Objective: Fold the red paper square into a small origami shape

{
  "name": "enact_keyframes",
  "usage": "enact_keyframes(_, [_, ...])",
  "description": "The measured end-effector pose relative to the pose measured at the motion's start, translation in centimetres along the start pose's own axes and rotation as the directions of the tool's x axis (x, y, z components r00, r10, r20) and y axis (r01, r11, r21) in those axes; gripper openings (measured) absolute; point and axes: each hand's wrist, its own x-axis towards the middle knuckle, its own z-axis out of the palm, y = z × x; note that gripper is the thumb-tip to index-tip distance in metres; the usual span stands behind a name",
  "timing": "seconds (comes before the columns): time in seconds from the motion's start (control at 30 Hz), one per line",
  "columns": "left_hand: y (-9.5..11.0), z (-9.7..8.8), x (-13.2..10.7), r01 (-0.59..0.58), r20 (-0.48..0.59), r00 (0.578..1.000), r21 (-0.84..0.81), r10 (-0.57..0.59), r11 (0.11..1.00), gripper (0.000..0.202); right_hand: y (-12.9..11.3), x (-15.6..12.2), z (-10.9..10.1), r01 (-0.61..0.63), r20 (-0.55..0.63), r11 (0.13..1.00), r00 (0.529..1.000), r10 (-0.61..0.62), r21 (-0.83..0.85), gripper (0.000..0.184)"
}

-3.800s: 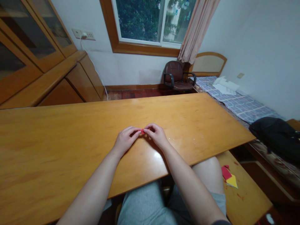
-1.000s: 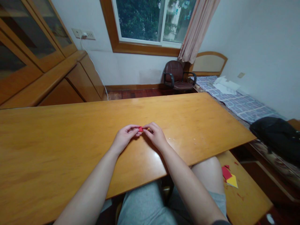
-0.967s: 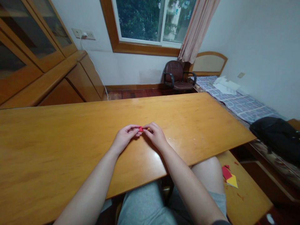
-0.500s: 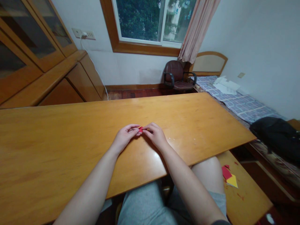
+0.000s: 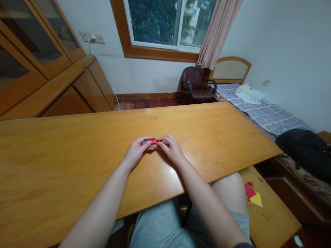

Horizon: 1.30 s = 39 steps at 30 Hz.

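A small piece of folded red paper (image 5: 154,141) is pinched between my two hands just above the wooden table (image 5: 77,155). My left hand (image 5: 138,148) grips its left side, with the thumb on the near face and the fingers behind. On the right side, my right hand (image 5: 170,147) pinches the paper's edge between thumb and fingertips. Both hands are closed, and parts of the paper are hidden under the fingers. Its exact folded shape is too small to make out.
On a wooden bench (image 5: 274,220) at my lower right lie red paper (image 5: 249,190) and yellow paper (image 5: 256,199). A black bag (image 5: 305,151) rests on the bed at the right. An armchair (image 5: 193,82) stands beyond the table, and cabinets (image 5: 64,93) line the left.
The red paper has turned slightly in my fingers, so a broader, flatter red face shows now. Both hands have stayed almost in place.
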Motion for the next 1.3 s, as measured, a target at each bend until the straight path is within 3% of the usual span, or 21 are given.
enact_keyframes(0.5, [-0.09,0.06,0.19,0.006,0.018,1.0,0.028,-0.007,1.0,0.045,0.05,0.06,0.05,-0.153,-0.03,0.986,0.987,0.155,0.063,0.018])
enact_keyframes(1.3, [-0.19,0.05,0.14,0.003,0.032,0.999,0.081,-0.006,0.997,0.045,-0.15,-0.02,-0.04,-0.105,-0.025,0.994,0.994,0.105,0.033,0.013])
